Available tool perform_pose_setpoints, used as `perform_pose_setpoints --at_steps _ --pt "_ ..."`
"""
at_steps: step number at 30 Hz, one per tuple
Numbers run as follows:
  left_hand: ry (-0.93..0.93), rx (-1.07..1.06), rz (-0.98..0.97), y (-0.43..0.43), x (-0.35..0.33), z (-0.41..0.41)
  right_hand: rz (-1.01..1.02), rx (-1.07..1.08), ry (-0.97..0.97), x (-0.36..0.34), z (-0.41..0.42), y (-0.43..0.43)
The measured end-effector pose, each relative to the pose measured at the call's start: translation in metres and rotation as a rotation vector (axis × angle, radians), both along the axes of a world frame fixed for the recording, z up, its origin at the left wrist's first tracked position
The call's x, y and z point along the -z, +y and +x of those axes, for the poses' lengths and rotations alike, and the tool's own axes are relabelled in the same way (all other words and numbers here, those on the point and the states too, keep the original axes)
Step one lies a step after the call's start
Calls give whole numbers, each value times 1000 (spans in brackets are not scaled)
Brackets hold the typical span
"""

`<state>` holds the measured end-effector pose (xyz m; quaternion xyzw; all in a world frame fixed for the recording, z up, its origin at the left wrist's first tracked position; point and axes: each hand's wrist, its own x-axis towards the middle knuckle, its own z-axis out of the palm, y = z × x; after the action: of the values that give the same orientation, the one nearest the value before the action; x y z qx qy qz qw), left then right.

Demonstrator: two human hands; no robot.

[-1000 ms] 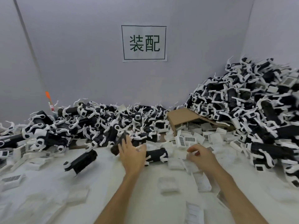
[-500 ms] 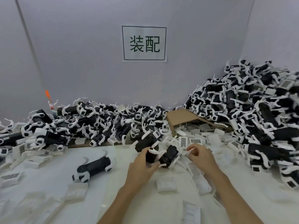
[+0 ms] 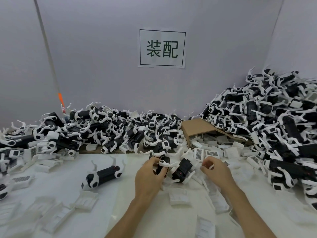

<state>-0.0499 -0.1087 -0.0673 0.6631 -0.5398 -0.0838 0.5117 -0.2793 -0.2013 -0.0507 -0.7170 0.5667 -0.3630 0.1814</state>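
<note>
Left hand (image 3: 149, 176) grips a black unit (image 3: 162, 167) at mid-table, and right hand (image 3: 217, 170) curls its fingers round a small white clip (image 3: 210, 167). A second unit (image 3: 182, 170) lies between them. Piled units (image 3: 103, 131) crowd the far edge, a lone unit (image 3: 103, 174) lies left, and white trays (image 3: 179, 196) litter the near table (image 3: 68, 172).

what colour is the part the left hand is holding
The part is black with white trim; it shows best in the head view.

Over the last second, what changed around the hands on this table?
The left hand, flat on the pile edge before, pulled a black unit toward the person and now grips it. The right hand hardly moved; it pinches a white clip. Piles and cardboard box unchanged.
</note>
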Motion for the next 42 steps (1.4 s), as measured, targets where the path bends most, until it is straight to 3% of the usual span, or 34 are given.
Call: perform_pose_setpoints --at_steps 6,11,14,18,25,32,38,42 --pt "369 -44 -128 -3 -7 6 -22 50 -201 -1 1 0" --pt "459 -74 -166 -3 -10 13 35 -28 -163 0 1 -1" --pt "285 -82 -294 1 -12 11 60 -81 -76 2 2 -2" --pt "-29 -46 -503 3 -13 7 45 -54 -113 2 3 -3" --pt "510 112 -382 1 -22 9 -4 28 -244 0 0 -2" --pt "993 248 -150 -3 -21 13 -88 -24 -321 -4 2 -3" --pt "1122 319 -118 -3 -21 14 -96 -43 -278 -3 2 -3" --pt "1035 371 -108 -2 -16 14 -108 -38 -289 -2 3 -2"
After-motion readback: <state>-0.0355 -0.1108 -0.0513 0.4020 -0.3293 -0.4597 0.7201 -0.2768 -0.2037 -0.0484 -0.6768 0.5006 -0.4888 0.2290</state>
